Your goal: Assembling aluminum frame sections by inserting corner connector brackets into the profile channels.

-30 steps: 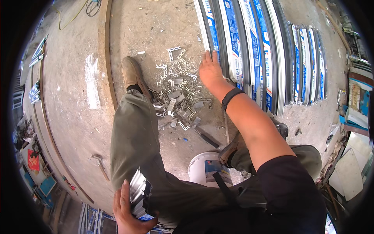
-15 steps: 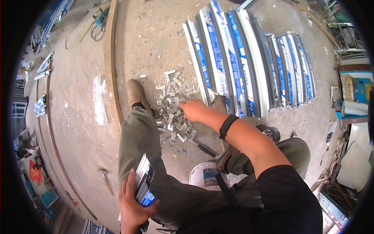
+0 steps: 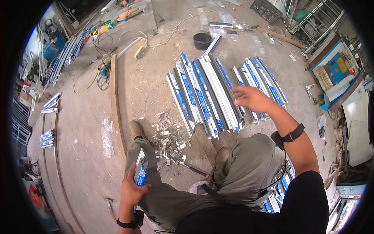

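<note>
My left hand (image 3: 132,192), low on the left beside my thigh, is wrapped round a metal profile (image 3: 141,176) with blue-and-white film on it. Its upper end rests close to my left knee. Over the right side of a row of long white, grey and blue-filmed profiles (image 3: 212,87), my right hand (image 3: 251,98) reaches out with its fingers apart and nothing visible in them. Whether the fingertips touch a profile I cannot tell. A second, shorter row of filmed profiles (image 3: 259,80) lies just beyond that hand. Between my feet spreads a heap of small metal brackets (image 3: 167,136).
A dark-handled tool (image 3: 196,171) lies by the heap, and a hammer (image 3: 110,206) at lower left. A long wooden beam (image 3: 115,97) runs along the left. Farther off stand a black tub (image 3: 202,41) and a plastic crate (image 3: 266,11). More filmed profiles (image 3: 278,195) lie behind my right leg.
My right hand has left the bracket heap and moved up and right over the profiles. The view has tilted up, showing more of the far floor. My left hand keeps its profile.
</note>
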Tool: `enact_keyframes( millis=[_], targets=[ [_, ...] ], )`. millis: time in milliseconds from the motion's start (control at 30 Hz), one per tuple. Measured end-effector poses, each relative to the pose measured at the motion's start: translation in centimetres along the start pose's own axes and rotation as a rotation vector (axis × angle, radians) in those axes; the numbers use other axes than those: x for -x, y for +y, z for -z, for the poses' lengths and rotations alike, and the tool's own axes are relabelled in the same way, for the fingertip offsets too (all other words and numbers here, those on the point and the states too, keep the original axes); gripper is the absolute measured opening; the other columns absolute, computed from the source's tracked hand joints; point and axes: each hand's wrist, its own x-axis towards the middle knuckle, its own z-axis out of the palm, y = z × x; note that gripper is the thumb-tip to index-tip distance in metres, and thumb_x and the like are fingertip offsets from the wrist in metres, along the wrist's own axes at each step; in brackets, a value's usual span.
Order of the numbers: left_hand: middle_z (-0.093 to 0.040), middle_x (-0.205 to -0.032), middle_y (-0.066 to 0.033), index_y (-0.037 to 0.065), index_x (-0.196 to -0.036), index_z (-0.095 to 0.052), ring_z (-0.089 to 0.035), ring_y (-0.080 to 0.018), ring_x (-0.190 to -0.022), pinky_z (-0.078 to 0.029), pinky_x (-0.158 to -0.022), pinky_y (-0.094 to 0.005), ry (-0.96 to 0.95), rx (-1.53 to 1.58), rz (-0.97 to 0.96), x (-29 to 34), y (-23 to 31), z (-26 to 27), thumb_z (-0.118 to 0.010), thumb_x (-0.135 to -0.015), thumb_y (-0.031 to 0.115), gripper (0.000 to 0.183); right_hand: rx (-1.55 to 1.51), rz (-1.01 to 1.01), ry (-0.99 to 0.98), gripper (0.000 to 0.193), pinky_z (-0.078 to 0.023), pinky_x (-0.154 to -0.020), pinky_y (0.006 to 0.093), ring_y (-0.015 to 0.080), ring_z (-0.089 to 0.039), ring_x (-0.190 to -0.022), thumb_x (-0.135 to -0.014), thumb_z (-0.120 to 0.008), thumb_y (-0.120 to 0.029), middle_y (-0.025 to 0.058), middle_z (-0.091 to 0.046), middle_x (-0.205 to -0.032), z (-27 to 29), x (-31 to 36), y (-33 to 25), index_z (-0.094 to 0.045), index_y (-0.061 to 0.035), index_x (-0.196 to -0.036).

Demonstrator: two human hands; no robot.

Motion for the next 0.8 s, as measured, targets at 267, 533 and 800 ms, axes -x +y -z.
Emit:
enact_keyframes(
  millis=[267, 533, 800],
  targets=[
    [-0.055, -0.128, -0.0291, -0.005, -0.140, -0.041, -0.055, -0.0401, -0.119, -0.044, -0.101, -0.0403, 0.049, -0.010, -0.034, -0.1, 0.2, -0.4, -0.080, -0.057, 0.018, 0.094, 0.077, -0.496, 0.289, 0.039, -0.052, -0.081, 0.0381, 0.0315, -0.068, -0.091, -0.077, -0.072, -0.021, 0.0187, -0.070, -0.099, -1.6, 8.5, 21.3, -0.067, -0.0005, -0.109],
    [-0.056, -0.127, -0.0290, -0.006, -0.138, -0.042, -0.055, -0.0392, -0.120, -0.044, -0.101, -0.0396, 0.001, -0.068, 0.027, -1.1, 1.1, -0.1, -0.079, -0.058, 0.018, 0.091, 0.374, -0.784, -0.151, 0.039, -0.050, -0.093, 0.0429, 0.0339, -0.062, -0.109, -0.078, -0.067, -0.025, 0.0195, -0.066, -0.114, -14.4, 10.7, 29.6, -0.067, -0.0033, -0.111],
    [-0.058, -0.125, -0.0269, -0.008, -0.138, -0.041, -0.057, -0.0351, -0.118, -0.042, -0.102, -0.0377, -0.063, -0.058, 0.072, -2.0, 3.0, 0.4, -0.078, -0.057, 0.017, 0.093, 0.274, -0.858, 0.012, 0.071, -0.048, -0.095, 0.0476, 0.0403, -0.060, -0.111, -0.080, -0.066, -0.036, 0.0299, -0.061, -0.116, -20.6, 9.9, 34.5, -0.041, 0.0000, -0.136]
  ],
)
